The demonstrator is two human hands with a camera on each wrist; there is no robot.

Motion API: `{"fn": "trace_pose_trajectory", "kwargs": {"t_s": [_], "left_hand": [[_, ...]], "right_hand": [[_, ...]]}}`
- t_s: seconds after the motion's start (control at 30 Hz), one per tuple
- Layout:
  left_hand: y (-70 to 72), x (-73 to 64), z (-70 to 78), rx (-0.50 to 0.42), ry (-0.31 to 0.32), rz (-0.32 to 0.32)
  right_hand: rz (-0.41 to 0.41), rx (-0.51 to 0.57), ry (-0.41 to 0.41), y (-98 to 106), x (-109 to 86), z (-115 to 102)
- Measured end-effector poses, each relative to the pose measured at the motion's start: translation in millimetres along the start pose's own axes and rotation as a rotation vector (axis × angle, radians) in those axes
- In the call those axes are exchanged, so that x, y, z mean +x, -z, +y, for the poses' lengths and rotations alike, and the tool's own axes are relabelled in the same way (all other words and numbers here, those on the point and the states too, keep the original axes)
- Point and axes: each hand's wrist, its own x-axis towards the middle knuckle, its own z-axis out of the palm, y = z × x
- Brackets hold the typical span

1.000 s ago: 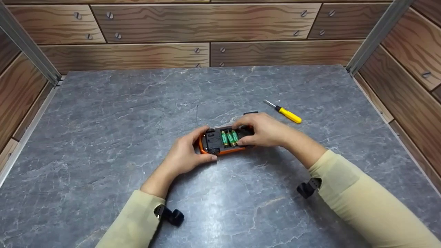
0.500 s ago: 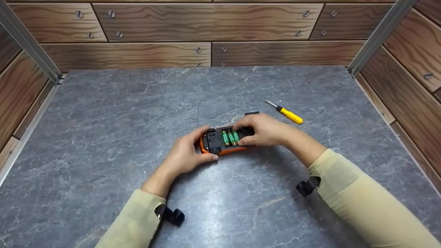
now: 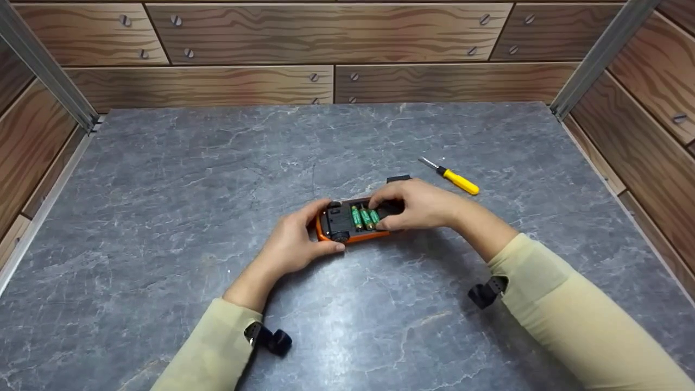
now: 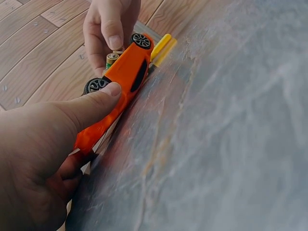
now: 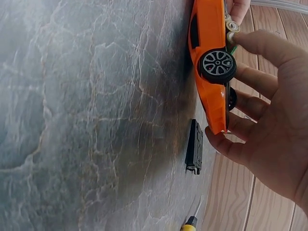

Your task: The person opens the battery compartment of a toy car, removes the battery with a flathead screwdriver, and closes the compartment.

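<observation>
Rightmost battery: shifted slightly away from its neighbours.
Car: one, glossy orange shell, black underside up, frame centre.
Batteries: three green cylinders in the car's underside.
Left hand: fingers and thumb round the car's left end.
Right hand: pinches the rightmost battery.
Screwdriver: one, yellow-handled, right of one flat black piece.
Tabletop: grey-veined, edges well apart from both hands.

The orange toy car is upside down, three green batteries showing.
</observation>
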Motion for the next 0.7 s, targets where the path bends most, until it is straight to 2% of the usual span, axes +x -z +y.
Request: {"fn": "trace_pose_trajectory", "kwargs": {"t_s": [0.7], "left_hand": [[0.3, -0.5, -0.1, -0.005, 0.002, 0.002]], "right_hand": [[-0.023, 0.012, -0.013, -3.2, 2.0, 1.2]]}}
